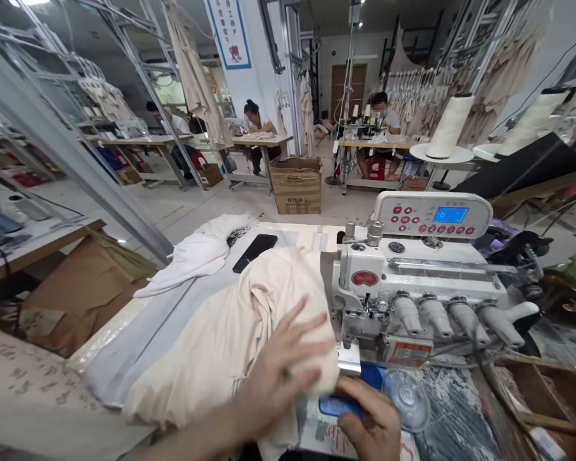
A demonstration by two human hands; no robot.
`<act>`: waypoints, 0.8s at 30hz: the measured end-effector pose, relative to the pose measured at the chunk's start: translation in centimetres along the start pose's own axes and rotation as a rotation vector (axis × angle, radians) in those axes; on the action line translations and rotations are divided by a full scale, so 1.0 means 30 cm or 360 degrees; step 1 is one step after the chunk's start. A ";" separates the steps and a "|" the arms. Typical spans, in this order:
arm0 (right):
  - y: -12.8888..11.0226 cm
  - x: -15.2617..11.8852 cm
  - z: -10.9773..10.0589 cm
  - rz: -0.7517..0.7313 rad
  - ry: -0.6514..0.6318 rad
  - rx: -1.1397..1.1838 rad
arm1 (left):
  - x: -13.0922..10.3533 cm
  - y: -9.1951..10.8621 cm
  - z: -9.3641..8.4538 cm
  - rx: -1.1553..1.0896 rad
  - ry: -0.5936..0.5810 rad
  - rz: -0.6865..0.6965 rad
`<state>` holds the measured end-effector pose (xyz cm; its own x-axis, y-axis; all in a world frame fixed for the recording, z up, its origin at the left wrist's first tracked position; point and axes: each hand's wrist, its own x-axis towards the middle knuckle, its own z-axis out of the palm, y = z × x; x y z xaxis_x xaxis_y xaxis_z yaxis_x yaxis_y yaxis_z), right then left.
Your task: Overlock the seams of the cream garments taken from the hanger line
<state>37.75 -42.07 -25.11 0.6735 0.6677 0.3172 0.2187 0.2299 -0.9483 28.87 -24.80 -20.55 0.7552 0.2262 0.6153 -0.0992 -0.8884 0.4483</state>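
Cream fabric (211, 339) lies in a loose, folded heap on the machine table and reaches up to the sewing end of a white overlock machine (365, 275). Fingers spread and slightly blurred, my left hand (283, 358) lies over the fabric near the machine. My right hand (374, 416) is curled at the fabric's right edge, below the presser area; its index finger touches that edge and the thumb sits lower. The other right fingertips are hidden. Between thumb and index finger shows part of a blue object (336, 406), whose kind I cannot make out.
A black phone (254, 253) and white cloth (196, 250) lie behind the fabric. Right of my hands are a clear plastic bowl (407, 398) and a compartmented box (542, 390). Thread cones (451, 128) stand behind the machine. A carton (296, 186) and people at sewing tables are beyond.
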 end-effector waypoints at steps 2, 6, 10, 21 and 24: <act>0.002 -0.003 0.023 0.0185 -0.0056 0.0166 | -0.138 0.073 -0.029 0.0050 -0.0058 -0.0001; -0.010 -0.035 0.110 0.0506 0.0268 0.0288 | -0.154 0.102 -0.065 0.0121 -0.0088 0.0009; -0.047 -0.085 0.158 0.0587 0.0582 0.0426 | -0.035 0.055 -0.061 0.0182 -0.0180 0.0006; -0.155 0.014 0.106 0.0614 0.0646 0.0364 | 0.192 0.014 -0.018 0.0051 -0.0689 -0.0241; -0.142 0.013 0.108 0.0603 0.0625 0.0275 | 0.223 -0.005 -0.020 -0.0017 -0.0703 -0.0285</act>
<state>34.79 -40.48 -20.93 0.9016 0.4203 -0.1028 -0.1853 0.1603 -0.9695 33.55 -22.91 -16.12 0.9640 0.1817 0.1943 0.0526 -0.8462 0.5302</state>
